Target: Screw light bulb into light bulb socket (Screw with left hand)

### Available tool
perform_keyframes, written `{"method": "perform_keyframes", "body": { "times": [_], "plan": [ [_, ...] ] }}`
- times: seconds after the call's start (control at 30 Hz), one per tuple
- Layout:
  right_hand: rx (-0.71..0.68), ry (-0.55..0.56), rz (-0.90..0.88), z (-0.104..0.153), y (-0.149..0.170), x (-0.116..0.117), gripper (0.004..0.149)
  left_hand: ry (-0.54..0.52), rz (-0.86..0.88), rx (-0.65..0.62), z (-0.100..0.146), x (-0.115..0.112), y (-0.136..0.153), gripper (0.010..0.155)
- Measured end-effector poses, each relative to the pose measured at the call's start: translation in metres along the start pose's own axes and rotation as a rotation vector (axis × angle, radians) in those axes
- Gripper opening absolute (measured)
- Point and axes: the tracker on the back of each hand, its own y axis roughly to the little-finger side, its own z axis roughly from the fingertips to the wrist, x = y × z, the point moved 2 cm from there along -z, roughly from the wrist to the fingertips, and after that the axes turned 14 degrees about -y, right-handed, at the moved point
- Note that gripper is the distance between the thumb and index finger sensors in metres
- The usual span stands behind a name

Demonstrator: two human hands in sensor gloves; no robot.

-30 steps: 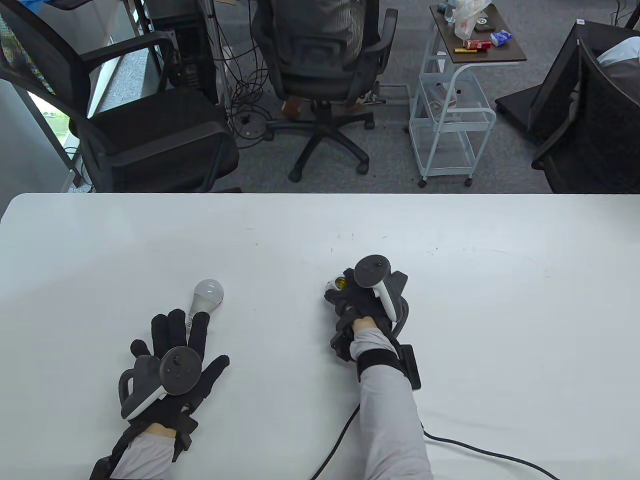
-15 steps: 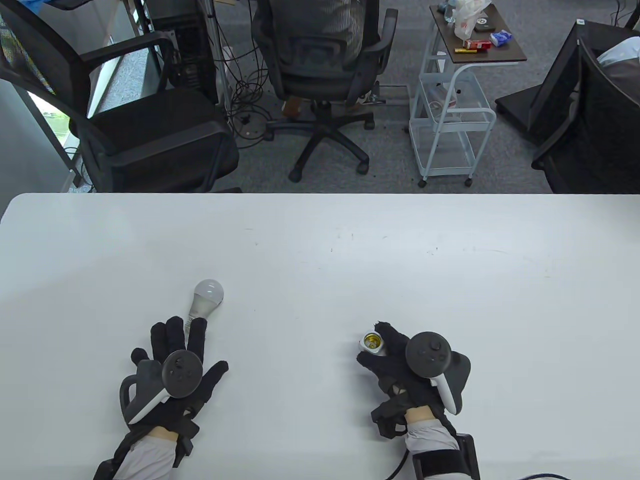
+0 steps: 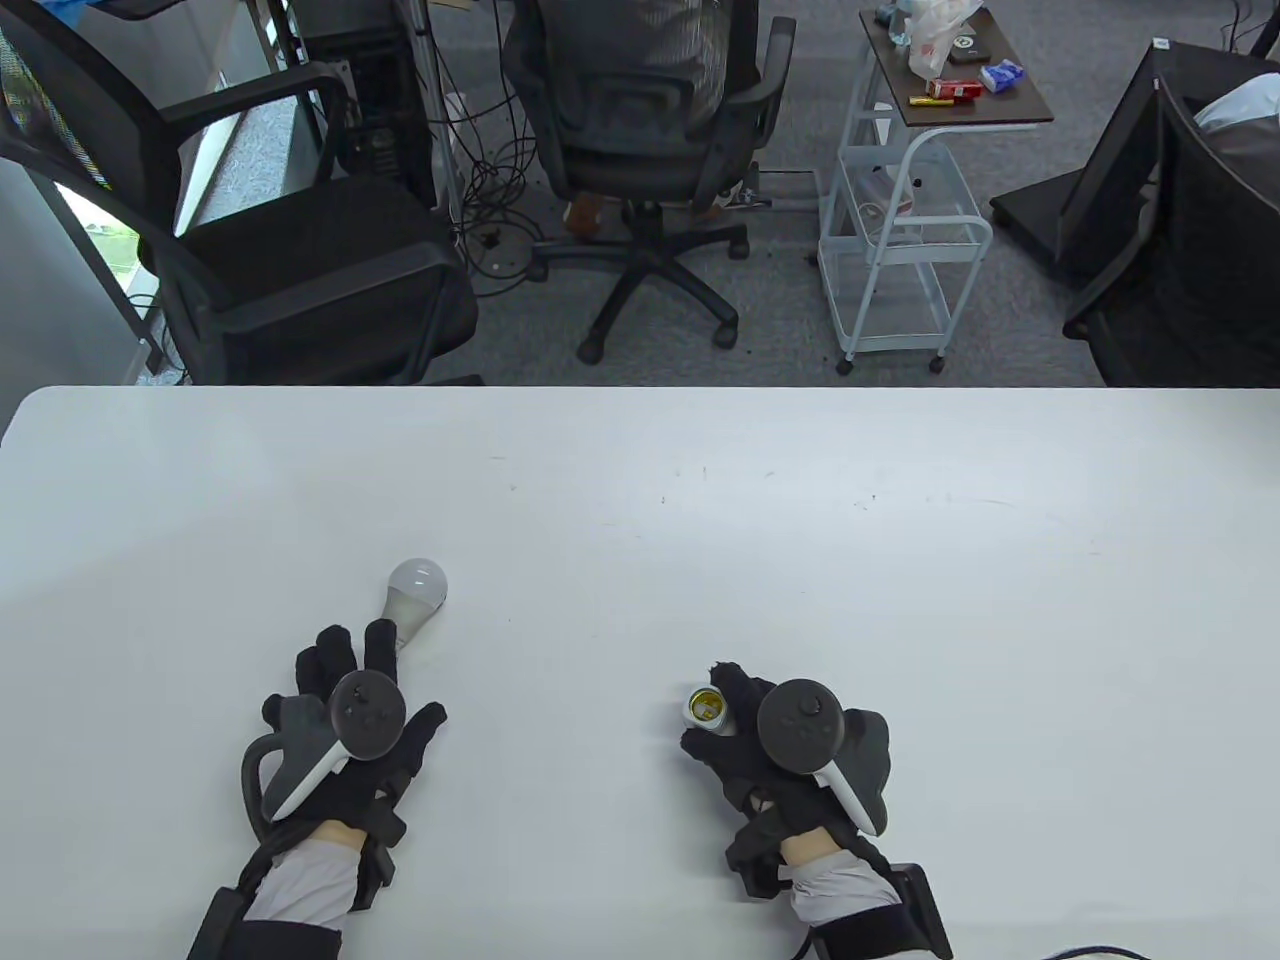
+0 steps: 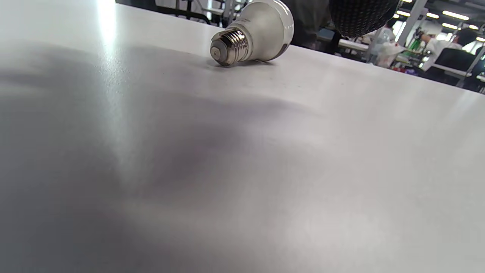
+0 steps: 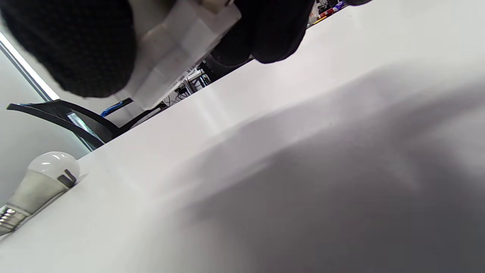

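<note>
A white light bulb point(image 3: 413, 590) lies on its side on the white table point(image 3: 900, 600), its metal screw base towards me. It also shows in the left wrist view point(image 4: 254, 32) and the right wrist view point(image 5: 38, 182). My left hand point(image 3: 345, 690) is spread open just short of the bulb's base, holding nothing; one fingertip point(image 4: 362, 15) shows above the bulb. My right hand point(image 3: 745, 735) grips the white socket point(image 3: 704, 708) with its brass opening facing up; the socket's white body point(image 5: 182, 49) shows between my fingers.
A black cable point(image 3: 1085, 952) runs off the table's near edge by my right arm. Office chairs point(image 3: 640, 150) and a white cart point(image 3: 900, 200) stand beyond the far edge.
My right hand has pulled the socket from mid-table back towards me, then shifted it a little left. My left hand has barely moved, its fingers curling slightly by the bulb's base.
</note>
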Motion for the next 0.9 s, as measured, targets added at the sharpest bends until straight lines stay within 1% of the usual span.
{"method": "perform_keyframes", "body": {
  "times": [0.17, 0.27, 0.43, 0.5, 0.6, 0.67, 0.77, 0.83, 0.9],
  "plan": [
    [0.0, -0.004, -0.036, -0.001, 0.003, -0.002, 0.069, 0.009, -0.017, 0.057, -0.033, 0.015, -0.006, 0.092],
    [0.002, -0.007, -0.071, -0.002, 0.006, -0.005, 0.069, 0.012, -0.068, 0.093, -0.052, 0.017, -0.011, 0.091],
    [-0.012, -0.008, -0.103, -0.001, 0.006, -0.009, 0.069, 0.027, -0.14, 0.124, -0.077, 0.008, -0.021, 0.092],
    [-0.02, -0.02, -0.111, -0.001, 0.005, -0.008, 0.069, 0.034, -0.188, 0.144, -0.085, 0.004, -0.023, 0.094],
    [-0.025, -0.04, -0.105, -0.003, 0.004, -0.007, 0.068, 0.103, -0.249, 0.18, -0.097, -0.003, -0.024, 0.097],
    [-0.03, -0.049, -0.104, -0.004, 0.003, -0.006, 0.069, 0.13, -0.253, 0.189, -0.102, -0.008, -0.025, 0.096],
    [-0.041, -0.06, -0.101, -0.004, 0.001, -0.005, 0.068, 0.086, -0.256, 0.193, -0.105, -0.012, -0.025, 0.093],
    [-0.046, -0.071, -0.092, -0.005, 0.0, -0.003, 0.068, -0.009, -0.269, 0.185, -0.106, -0.01, -0.024, 0.089],
    [-0.047, -0.077, -0.079, -0.006, -0.002, -0.001, 0.068, 0.009, -0.246, 0.179, -0.106, -0.009, -0.024, 0.087]
  ]
}}
